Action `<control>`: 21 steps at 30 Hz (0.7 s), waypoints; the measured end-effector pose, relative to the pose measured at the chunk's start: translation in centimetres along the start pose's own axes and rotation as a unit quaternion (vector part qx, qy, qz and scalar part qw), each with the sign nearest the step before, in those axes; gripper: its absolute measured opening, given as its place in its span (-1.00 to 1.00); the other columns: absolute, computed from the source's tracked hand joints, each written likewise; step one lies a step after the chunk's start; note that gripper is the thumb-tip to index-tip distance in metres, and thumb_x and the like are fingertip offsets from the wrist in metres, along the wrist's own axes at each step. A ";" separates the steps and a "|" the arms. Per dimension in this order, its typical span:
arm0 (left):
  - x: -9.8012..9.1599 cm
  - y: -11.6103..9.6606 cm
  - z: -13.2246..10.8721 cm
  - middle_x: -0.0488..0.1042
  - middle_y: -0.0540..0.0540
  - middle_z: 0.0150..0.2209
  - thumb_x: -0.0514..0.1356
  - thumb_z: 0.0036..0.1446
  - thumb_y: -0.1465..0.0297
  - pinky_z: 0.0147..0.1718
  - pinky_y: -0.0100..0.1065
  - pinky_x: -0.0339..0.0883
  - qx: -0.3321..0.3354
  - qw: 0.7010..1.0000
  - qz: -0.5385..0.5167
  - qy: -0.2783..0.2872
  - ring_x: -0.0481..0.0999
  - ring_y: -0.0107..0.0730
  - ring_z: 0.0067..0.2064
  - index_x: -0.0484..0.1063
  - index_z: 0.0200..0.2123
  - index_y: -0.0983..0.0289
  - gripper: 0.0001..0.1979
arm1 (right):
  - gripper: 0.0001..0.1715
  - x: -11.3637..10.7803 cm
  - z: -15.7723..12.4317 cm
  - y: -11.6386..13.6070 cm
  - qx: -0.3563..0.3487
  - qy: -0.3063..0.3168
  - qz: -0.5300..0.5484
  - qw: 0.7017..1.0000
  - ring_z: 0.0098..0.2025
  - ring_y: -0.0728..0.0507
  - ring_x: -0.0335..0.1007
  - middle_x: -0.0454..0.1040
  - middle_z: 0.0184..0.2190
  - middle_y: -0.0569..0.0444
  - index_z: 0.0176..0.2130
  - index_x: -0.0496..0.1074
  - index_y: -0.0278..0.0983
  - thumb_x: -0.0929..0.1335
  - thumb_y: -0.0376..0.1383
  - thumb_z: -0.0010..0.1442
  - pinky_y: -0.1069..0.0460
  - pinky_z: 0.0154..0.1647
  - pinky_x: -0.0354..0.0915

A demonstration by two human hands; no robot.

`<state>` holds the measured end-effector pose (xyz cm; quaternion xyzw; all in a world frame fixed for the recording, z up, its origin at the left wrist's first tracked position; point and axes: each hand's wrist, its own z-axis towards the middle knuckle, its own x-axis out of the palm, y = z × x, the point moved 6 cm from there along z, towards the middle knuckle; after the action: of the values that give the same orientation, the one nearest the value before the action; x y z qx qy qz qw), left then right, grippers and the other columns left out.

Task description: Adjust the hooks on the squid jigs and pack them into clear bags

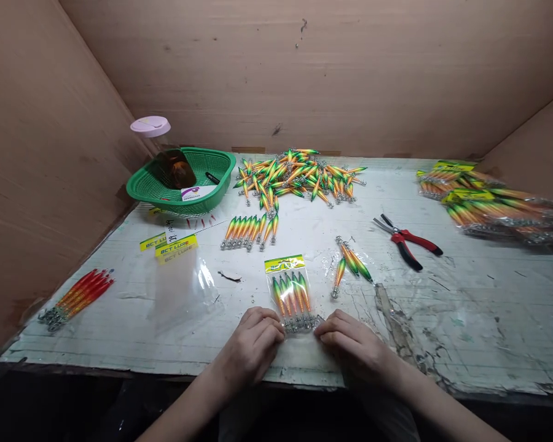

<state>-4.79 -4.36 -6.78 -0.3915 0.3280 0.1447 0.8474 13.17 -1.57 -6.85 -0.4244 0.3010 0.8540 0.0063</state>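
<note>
A clear plastic bag (286,264) with a yellow and green header lies flat in front of me. Inside it several green and orange fishing lures sit side by side, their hook crowns toward me. My left hand (255,341) is closed at the bag's lower left corner, fingers curled and the thumb mostly hidden. At the lower right corner, my right hand (350,341) pinches the bag's edge. Just right of the bag are a few loose lures (350,261) on a piece of clear plastic. A row of lures (249,230) lies beyond it to the left.
Empty header bags (179,288) and red lures (80,294) lie at left. Behind them a green basket (225,178) holds a lidded bottle (175,166). A lure pile (290,175) sits at the back, pliers (408,239) at right, filled bags (488,209) far right.
</note>
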 end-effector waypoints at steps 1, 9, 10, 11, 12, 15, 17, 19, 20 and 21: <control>0.0 -0.1 -0.3 0.52 0.10 -0.35 0.02 0.19 0.62 -0.15 -0.24 0.33 -0.024 0.999 -0.001 -0.020 0.46 -0.27 -0.18 0.34 -0.31 0.24 -0.81 | -0.77 0.0 -0.1 0.0 0.028 -0.010 0.007 1.000 -0.32 -0.07 0.37 0.51 -0.34 0.02 -0.25 0.33 -0.24 0.15 -0.41 0.36 0.03 -0.33 0.38; 1.4 0.5 -1.6 0.40 0.03 -0.43 0.01 0.28 0.44 -0.34 -0.30 0.28 -0.323 0.939 0.070 -0.101 0.39 -0.31 -0.35 0.29 -0.40 0.21 -0.82 | -0.81 1.1 0.3 -0.3 0.276 -0.125 -0.030 0.953 -0.42 -0.07 0.30 0.35 -0.48 0.12 -0.37 0.26 -0.22 0.21 -0.37 0.32 0.05 -0.42 0.24; 1.6 0.6 -1.6 0.40 0.03 -0.44 0.01 0.28 0.43 -0.34 -0.29 0.28 -0.338 0.932 0.081 -0.105 0.40 -0.30 -0.35 0.29 -0.40 0.21 -0.82 | -0.80 1.4 0.3 -0.5 0.295 -0.137 -0.038 0.945 -0.42 -0.08 0.30 0.36 -0.48 0.11 -0.38 0.26 -0.22 0.22 -0.35 0.31 0.04 -0.41 0.23; 1.7 0.6 -1.5 0.40 0.03 -0.45 0.02 0.27 0.42 -0.34 -0.28 0.27 -0.347 0.927 0.093 -0.110 0.40 -0.29 -0.37 0.28 -0.41 0.21 -0.82 | -0.80 1.7 0.3 -0.6 0.311 -0.148 -0.044 0.938 -0.42 -0.09 0.30 0.36 -0.48 0.11 -0.39 0.26 -0.22 0.21 -0.34 0.31 0.03 -0.40 0.22; 1.8 0.7 -1.4 0.40 0.03 -0.46 0.02 0.26 0.41 -0.34 -0.27 0.26 -0.353 0.923 0.105 -0.112 0.39 -0.29 -0.38 0.26 -0.43 0.21 -0.81 | -0.79 1.9 0.2 -0.8 0.325 -0.158 -0.050 0.931 -0.42 -0.09 0.30 0.37 -0.48 0.10 -0.39 0.26 -0.22 0.21 -0.32 0.31 0.02 -0.39 0.21; 2.0 1.1 -0.8 0.37 0.01 -0.52 0.03 0.21 0.44 -0.37 -0.29 0.23 -0.368 0.913 0.139 -0.105 0.38 -0.31 -0.43 0.21 -0.48 0.20 -0.81 | -0.77 2.5 0.2 -1.1 0.359 -0.179 -0.064 0.914 -0.43 -0.10 0.28 0.37 -0.50 0.10 -0.42 0.24 -0.21 0.22 -0.29 0.29 0.00 -0.38 0.15; 1.8 1.4 -0.2 0.35 -0.01 -0.56 0.06 0.15 0.47 -0.41 -0.32 0.19 -0.388 0.904 0.155 -0.090 0.35 -0.33 -0.47 0.15 -0.53 0.19 -0.79 | -0.77 2.7 0.3 -1.2 0.376 -0.188 -0.071 0.904 -0.45 -0.10 0.24 0.35 -0.52 0.11 -0.45 0.21 -0.21 0.23 -0.29 0.26 0.00 -0.38 0.11; 1.6 1.7 0.4 0.32 -0.03 -0.61 0.09 0.09 0.48 -0.47 -0.36 0.11 -0.421 0.889 0.165 -0.065 0.30 -0.37 -0.53 0.10 -0.58 0.18 -0.74 | -0.77 2.7 0.6 -1.3 0.390 -0.192 -0.071 0.898 -0.46 -0.09 0.22 0.32 -0.54 0.13 -0.47 0.18 -0.20 0.23 -0.32 0.23 0.00 -0.38 0.08; 1.5 1.8 0.6 0.30 -0.04 -0.63 0.11 0.07 0.48 -0.50 -0.38 0.06 -0.440 0.881 0.168 -0.051 0.27 -0.39 -0.56 0.08 -0.60 0.18 -0.72 | -0.77 2.8 0.7 -1.3 0.396 -0.193 -0.070 0.895 -0.46 -0.09 0.21 0.31 -0.54 0.14 -0.48 0.17 -0.20 0.24 -0.33 0.22 0.00 -0.38 0.07; 1.4 1.9 0.9 0.28 -0.05 -0.65 0.11 0.06 0.48 -0.53 -0.39 0.01 -0.457 0.872 0.171 -0.035 0.24 -0.41 -0.58 0.07 -0.61 0.18 -0.71 | -0.78 2.8 0.8 -1.3 0.403 -0.194 -0.069 0.892 -0.45 -0.10 0.20 0.30 -0.54 0.14 -0.48 0.17 -0.20 0.24 -0.34 0.21 0.00 -0.37 0.06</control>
<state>-4.32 -2.45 -8.40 -0.6679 0.2570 0.4347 0.5467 11.17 -0.79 -9.21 -0.2310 0.5821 0.7221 0.2938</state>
